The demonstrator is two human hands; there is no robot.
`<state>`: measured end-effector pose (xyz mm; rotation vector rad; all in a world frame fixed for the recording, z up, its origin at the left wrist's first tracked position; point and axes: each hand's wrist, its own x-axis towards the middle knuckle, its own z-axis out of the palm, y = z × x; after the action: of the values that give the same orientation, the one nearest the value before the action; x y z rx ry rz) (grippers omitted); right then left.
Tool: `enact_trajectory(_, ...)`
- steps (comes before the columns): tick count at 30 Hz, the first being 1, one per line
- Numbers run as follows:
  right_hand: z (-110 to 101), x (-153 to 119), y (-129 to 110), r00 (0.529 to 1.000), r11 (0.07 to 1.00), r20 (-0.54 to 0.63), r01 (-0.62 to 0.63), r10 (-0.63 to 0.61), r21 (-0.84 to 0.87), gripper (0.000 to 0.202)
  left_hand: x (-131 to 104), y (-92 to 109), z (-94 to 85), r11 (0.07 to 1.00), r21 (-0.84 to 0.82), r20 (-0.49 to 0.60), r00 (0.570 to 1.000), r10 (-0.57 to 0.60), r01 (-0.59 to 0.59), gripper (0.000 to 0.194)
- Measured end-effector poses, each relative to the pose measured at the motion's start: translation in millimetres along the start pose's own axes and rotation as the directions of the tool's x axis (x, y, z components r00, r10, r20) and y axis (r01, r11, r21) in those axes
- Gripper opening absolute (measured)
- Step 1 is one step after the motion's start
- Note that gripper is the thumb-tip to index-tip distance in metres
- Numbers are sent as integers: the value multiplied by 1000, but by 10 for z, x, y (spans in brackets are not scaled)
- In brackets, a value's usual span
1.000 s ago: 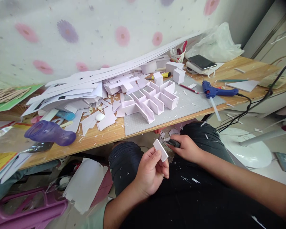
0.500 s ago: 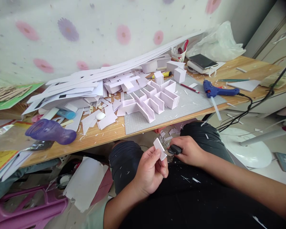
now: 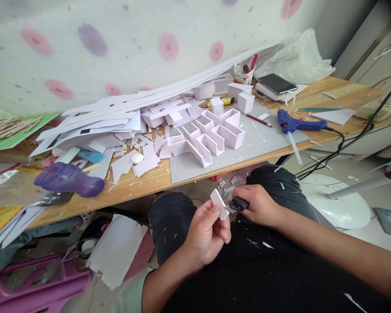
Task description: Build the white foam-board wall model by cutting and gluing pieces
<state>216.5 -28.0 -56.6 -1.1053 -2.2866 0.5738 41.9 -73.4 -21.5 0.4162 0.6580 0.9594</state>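
Between thumb and fingers, my left hand pinches a small white board piece above my lap. My right hand is wrapped round a black-handled tool, held just right of the piece; its blade is too small to make out. Beyond both hands, a white structure of open channels stands on a grey cutting mat at the table's front edge.
A blue glue gun lies on the table at the right, its cable trailing off. White strips and scraps are piled at the left, near a purple container. A yellow cutter lies behind the structure.
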Motion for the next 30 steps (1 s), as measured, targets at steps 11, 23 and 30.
enact_trajectory(11,-11,3,34,1000,1000,1,19,-19,-3,12,-1,5,2,1000,8,-13,1000,2,-2,25)
enact_trajectory(23,10,39,47,1000,999,-13,-23,22,-47,10,-3,3,-14,1000,24,7,1000,-16,16,25)
enact_trajectory(30,-3,32,49,999,999,-25,20,-21,-39,16,10,2,-31,1000,17,9,1000,-12,12,25)
